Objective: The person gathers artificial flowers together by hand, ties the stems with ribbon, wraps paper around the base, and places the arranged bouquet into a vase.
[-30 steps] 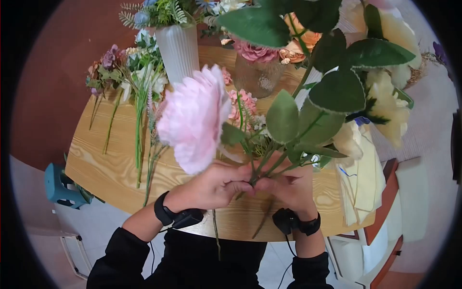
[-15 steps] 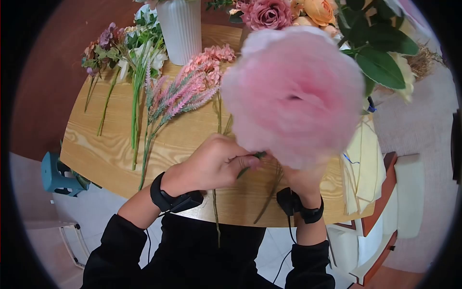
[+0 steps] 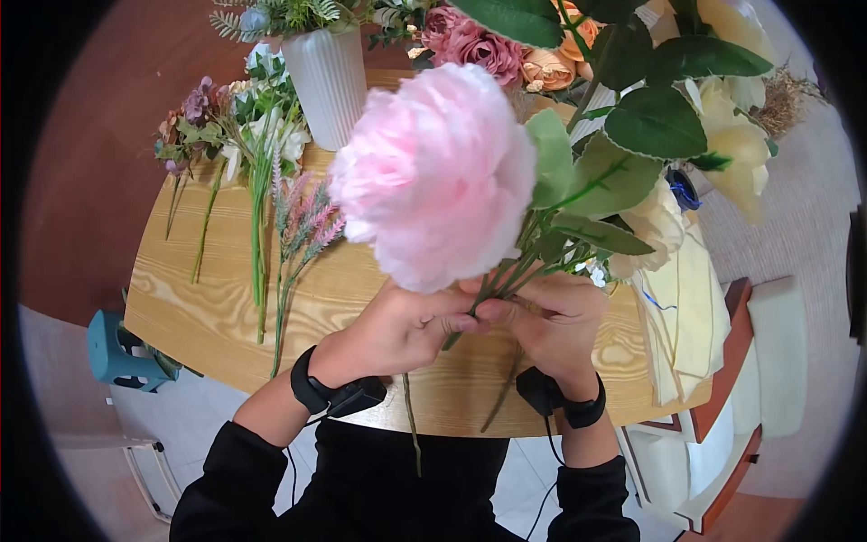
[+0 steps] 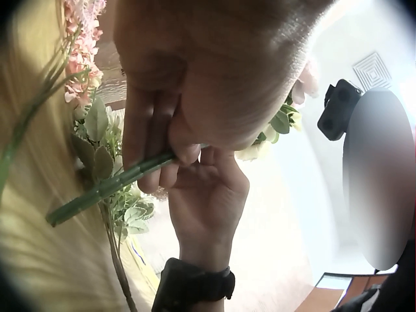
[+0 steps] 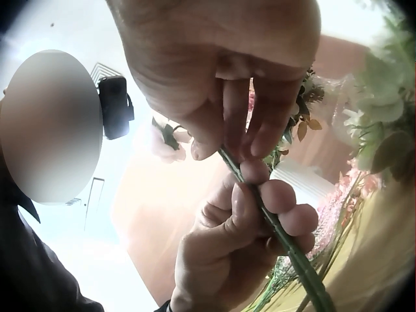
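Note:
Both hands meet over the near part of the table, around the stems of a bunch of artificial flowers. A large pink peony (image 3: 442,181) tops the bunch, with green leaves (image 3: 605,172) and cream flowers (image 3: 736,144) leaning to the right. My left hand (image 3: 393,325) grips the lower stems between thumb and curled fingers. Just beside it, my right hand (image 3: 551,321) pinches the stems with its thumb and fingers. In the left wrist view the cut end of a thick green stem (image 4: 97,194) sticks out below the left hand.
Loose flower stems (image 3: 260,244) and pink lavender-like sprigs (image 3: 307,217) lie on the left of the wooden table (image 3: 190,316). A white ribbed vase (image 3: 325,90) stands behind. Yellow wrapping sheets (image 3: 682,316) lie on the right. Two thin stems (image 3: 412,425) reach the front edge.
The pink peony swung right and up toward the head camera, then back left, and the leaves came into view again. Both hands stay close together on the stems.

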Demonstrator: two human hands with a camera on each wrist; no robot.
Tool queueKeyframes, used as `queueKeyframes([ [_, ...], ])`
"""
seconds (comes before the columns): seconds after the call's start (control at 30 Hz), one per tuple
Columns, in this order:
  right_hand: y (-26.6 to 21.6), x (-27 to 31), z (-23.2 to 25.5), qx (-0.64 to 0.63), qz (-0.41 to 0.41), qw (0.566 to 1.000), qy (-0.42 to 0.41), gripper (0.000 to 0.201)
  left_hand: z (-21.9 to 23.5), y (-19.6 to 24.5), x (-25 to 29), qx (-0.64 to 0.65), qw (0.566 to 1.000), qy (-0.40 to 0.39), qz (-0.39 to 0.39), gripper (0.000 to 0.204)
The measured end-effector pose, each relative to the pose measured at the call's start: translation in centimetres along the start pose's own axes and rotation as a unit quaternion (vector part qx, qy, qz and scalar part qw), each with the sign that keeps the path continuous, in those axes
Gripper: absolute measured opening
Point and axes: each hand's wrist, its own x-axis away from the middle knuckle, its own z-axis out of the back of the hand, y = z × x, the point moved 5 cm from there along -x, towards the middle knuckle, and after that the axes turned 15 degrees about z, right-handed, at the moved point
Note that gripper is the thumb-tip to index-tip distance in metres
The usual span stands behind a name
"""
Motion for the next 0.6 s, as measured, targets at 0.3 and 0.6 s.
queueKeyframes([
  [0.3, -0.1, 0.3, 0.1, -0.012, -0.123, 0.991, -0.043, 0.02, 0.0, 0.1, 0.1, 0.04, 0.999, -0.007, 0.027, 0.015],
  [0.6, -1.8, -0.2, 0.0, 0.038, 0.0, 0.997, 0.073, 0.009, -0.4, -2.8, 1.0, -0.102, 0.991, 0.067, -0.053, 0.008],
])
